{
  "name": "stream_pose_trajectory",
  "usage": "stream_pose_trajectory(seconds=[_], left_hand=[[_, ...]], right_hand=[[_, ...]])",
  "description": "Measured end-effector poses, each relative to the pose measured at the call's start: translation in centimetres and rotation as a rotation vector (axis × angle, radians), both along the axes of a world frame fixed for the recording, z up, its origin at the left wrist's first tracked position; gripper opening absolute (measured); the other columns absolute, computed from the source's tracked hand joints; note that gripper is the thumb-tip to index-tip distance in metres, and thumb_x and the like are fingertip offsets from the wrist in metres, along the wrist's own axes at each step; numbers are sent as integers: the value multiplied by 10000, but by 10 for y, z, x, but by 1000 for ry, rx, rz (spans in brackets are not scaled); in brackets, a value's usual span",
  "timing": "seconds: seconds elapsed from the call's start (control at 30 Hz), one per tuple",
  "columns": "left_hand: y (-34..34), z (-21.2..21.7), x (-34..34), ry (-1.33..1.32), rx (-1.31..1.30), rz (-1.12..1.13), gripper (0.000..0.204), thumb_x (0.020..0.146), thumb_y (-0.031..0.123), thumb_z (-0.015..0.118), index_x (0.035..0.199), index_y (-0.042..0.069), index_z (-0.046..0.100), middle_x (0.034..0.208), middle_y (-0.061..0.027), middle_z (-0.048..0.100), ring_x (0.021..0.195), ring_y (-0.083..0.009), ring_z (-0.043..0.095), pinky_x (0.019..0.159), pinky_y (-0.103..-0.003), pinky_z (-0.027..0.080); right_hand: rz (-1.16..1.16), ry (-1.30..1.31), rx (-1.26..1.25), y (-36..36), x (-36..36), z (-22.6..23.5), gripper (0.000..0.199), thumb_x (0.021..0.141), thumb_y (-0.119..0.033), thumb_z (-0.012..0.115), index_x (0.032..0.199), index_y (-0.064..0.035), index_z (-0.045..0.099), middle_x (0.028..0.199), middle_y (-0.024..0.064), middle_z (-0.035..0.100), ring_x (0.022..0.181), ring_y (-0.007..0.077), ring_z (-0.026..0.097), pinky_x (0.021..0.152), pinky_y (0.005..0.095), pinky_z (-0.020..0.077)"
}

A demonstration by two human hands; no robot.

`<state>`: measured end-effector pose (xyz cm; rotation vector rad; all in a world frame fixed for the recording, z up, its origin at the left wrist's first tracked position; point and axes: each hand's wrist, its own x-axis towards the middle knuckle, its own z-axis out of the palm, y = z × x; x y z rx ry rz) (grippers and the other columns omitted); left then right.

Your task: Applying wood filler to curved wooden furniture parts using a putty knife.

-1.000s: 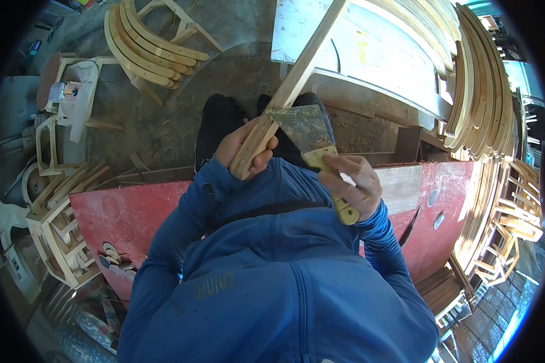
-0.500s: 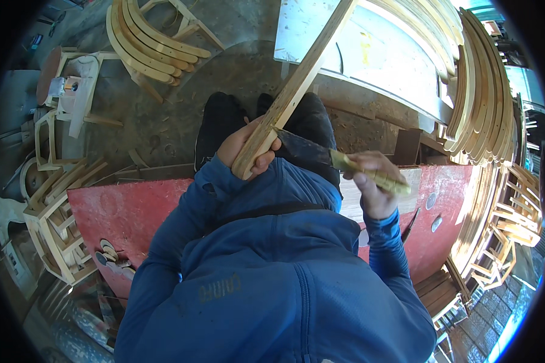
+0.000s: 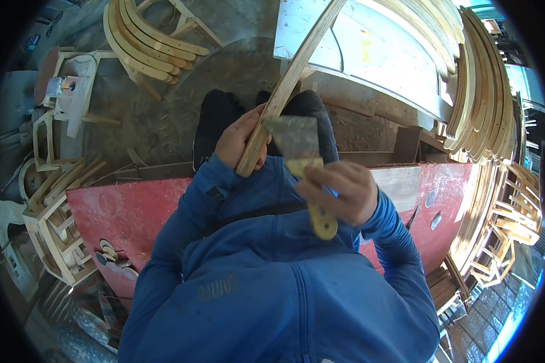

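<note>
My left hand (image 3: pixel 239 140) grips the near end of a long curved wooden strip (image 3: pixel 290 78) that runs up and away to the top of the view. My right hand (image 3: pixel 339 192) holds a putty knife (image 3: pixel 297 142) by its yellowish handle, with the broad smeared blade lying flat against the strip just right of my left hand. Both arms are in blue sleeves. I stand over a red board (image 3: pixel 121 212), and my dark shoes show on the floor beyond it.
Stacks of curved wooden pieces (image 3: pixel 145 42) lie on the floor at the upper left and along the right edge (image 3: pixel 484 91). A white panel (image 3: pixel 375 54) lies ahead. Wooden chair frames (image 3: pixel 48 224) stand at the left and at the far right (image 3: pixel 515 212).
My right hand swung the putty knife out to the right, then brought it back so the blade again rests on the strip. My left hand kept its hold on the strip.
</note>
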<state>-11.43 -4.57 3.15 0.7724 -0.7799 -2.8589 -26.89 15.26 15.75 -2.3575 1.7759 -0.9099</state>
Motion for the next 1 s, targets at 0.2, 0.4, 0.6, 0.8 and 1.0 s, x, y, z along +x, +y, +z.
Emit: stream_pose_trajectory(seconds=[0.2,0.4,0.6,0.8,1.0], left_hand=[[-4,-7,1,49,-94,-65,541,1075,353,352,1540,80,307,878,-104,625,456,-158,551,388,-266,459],[-8,-3,4,9,25,-28,476,1087,293,336,1517,93,367,843,-139,622,468,-200,588,392,-304,484],[-8,2,5,-23,328,-87,467,1081,368,362,1488,143,411,874,-129,618,486,-184,588,388,-285,475],[-9,4,4,-17,306,-77,468,1077,385,383,1476,143,421,866,-123,612,483,-174,580,387,-282,474],[-3,3,2,-15,-63,-37,476,1091,372,343,1448,69,422,856,-107,597,471,-161,558,387,-276,468]], right_hand=[[0,-281,-46,4,-4,1,436,634,-152,735,1047,-13,726,1028,145,672,762,234,681,614,322,580],[-36,-315,30,5,-5,-2,397,691,-118,758,1073,-15,722,1039,154,697,790,251,700,643,324,584],[-402,-496,-45,4,-4,-15,273,752,63,781,1011,3,722,1007,175,721,844,257,728,724,305,581],[-352,-685,-5,11,0,-14,217,785,19,775,997,16,728,953,182,732,870,269,736,752,324,586],[-415,-536,-39,-1,-9,-4,196,814,9,757,1007,16,723,977,172,724,857,265,733,741,326,586]])
